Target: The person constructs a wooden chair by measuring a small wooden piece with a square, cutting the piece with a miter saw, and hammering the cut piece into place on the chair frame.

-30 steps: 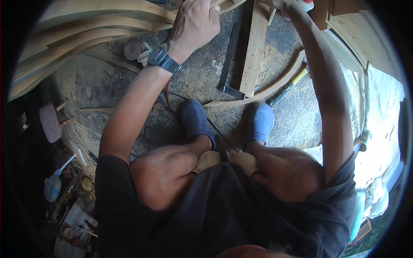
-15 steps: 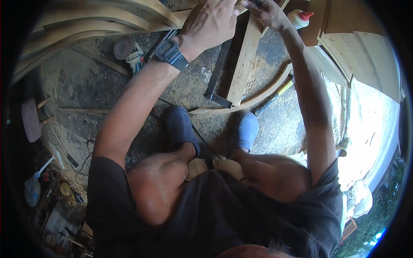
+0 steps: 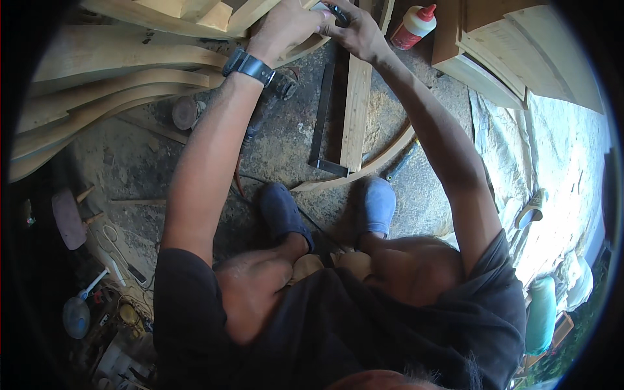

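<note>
At the top edge, my two hands meet beside the curved wooden frame pieces point(image 3: 130, 49). My right hand point(image 3: 359, 36) grips a slim dark tool point(image 3: 337, 13) whose kind I cannot make out. My left hand point(image 3: 286, 29), with a dark watch on its wrist, is closed close to the right fingers; what it holds is partly cut off by the picture's edge. Something pale shows between the hands. Below them lie a straight wooden board point(image 3: 355, 117) and a dark metal carpenter's square point(image 3: 320, 123), next to each other on the floor.
A curved wooden strip point(image 3: 383, 156) lies ahead of my blue clogs point(image 3: 283, 211). A power tool point(image 3: 281, 86) rests left of the square. At the upper right stand a glue bottle point(image 3: 413, 29) with a red cap and a wooden cabinet point(image 3: 494, 65). Tools clutter the lower left.
Both hands have shifted left, nearer the curved frame, and the view has moved with my head. More of the glue bottle and the power tool now shows.
</note>
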A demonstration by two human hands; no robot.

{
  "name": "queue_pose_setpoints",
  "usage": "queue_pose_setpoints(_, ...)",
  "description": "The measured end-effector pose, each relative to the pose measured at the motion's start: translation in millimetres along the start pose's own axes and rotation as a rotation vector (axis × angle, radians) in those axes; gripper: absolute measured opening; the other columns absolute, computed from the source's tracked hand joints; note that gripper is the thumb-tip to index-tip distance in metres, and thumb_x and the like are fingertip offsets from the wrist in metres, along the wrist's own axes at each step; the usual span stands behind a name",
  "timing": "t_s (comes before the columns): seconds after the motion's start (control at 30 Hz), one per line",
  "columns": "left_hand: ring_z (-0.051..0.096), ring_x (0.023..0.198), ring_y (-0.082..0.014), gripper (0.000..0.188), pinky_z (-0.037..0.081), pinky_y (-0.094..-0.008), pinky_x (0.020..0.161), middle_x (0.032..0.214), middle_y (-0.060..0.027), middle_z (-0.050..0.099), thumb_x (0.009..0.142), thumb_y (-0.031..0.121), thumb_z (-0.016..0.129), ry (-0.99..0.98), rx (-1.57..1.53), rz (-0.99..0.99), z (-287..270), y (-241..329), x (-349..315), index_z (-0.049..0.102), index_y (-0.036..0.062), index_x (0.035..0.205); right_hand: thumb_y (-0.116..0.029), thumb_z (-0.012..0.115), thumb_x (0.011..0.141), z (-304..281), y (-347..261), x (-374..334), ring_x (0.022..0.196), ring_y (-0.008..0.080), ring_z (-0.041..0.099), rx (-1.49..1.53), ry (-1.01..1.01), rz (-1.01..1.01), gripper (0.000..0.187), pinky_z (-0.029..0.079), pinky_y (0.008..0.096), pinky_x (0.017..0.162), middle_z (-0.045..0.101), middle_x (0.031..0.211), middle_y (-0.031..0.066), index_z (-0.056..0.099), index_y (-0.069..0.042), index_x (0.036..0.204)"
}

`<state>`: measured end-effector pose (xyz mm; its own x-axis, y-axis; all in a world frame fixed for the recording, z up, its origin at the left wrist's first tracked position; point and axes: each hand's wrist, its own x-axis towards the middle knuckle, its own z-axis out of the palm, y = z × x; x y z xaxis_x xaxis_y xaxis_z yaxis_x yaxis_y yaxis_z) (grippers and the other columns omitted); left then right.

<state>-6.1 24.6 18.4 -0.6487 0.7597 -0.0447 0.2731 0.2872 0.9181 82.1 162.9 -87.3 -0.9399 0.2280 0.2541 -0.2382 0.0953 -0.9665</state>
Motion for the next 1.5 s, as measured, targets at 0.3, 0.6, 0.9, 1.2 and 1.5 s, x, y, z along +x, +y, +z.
queue_pose_setpoints(0.3,0.070,0.089,-0.0193,0.043,0.055,-0.0358,0.080,0.097,-0.0115,0.073,0.089,0.023,0.078,-0.032,0.326,-0.212,-13,-13,19,0.067,-0.0029,0.121,-0.021,0.066,0.094,21,-8,-8,0.109,0.0392,0.068,-0.310,0.228,-0.165,0.050,0.053,0.0444,0.095,0.070,0.117,0.0187,0.057,-0.013,0.142)
queue_pose_setpoints(0.6,0.071,0.104,-0.0365,0.052,0.053,-0.0425,0.092,0.109,-0.0238,0.074,0.089,0.035,0.078,-0.025,0.345,-0.154,-9,-6,11,0.063,-0.0021,0.123,-0.018,0.065,0.094,28,-1,-7,0.110,0.0439,0.065,-0.340,0.235,-0.079,0.048,0.053,0.0462,0.093,0.069,0.117,0.0212,0.054,-0.008,0.140)
queue_pose_setpoints(0.9,0.053,0.077,-0.0114,0.033,0.045,-0.0305,0.072,0.092,-0.0016,0.068,0.092,0.023,0.078,0.031,0.295,-0.284,-6,-2,17,0.071,-0.0022,0.113,-0.016,0.065,0.096,34,-10,-3,0.085,0.0421,0.069,-0.236,0.205,-0.018,0.030,0.054,0.0499,0.076,0.069,0.090,0.0198,0.054,-0.009,0.123)
queue_pose_setpoints(1.2,0.062,0.098,-0.0125,0.033,0.047,-0.0287,0.090,0.104,-0.0049,0.070,0.095,0.019,0.074,-0.002,0.072,-0.345,-1,17,13,0.067,-0.0040,0.118,-0.017,0.068,0.094,37,-6,-2,0.090,0.0462,0.065,-0.268,0.267,-0.096,0.032,0.053,0.0532,0.076,0.065,0.097,0.0209,0.051,-0.007,0.118)
queue_pose_setpoints(1.5,0.064,0.082,-0.0117,0.021,0.050,-0.0270,0.072,0.096,-0.0050,0.069,0.094,0.009,0.073,-0.050,0.160,-0.390,-13,7,18,0.068,-0.0006,0.112,-0.017,0.070,0.092,43,2,1,0.091,0.0439,0.066,-0.253,0.292,-0.156,0.035,0.055,0.0533,0.077,0.064,0.107,0.0172,0.051,-0.008,0.121)
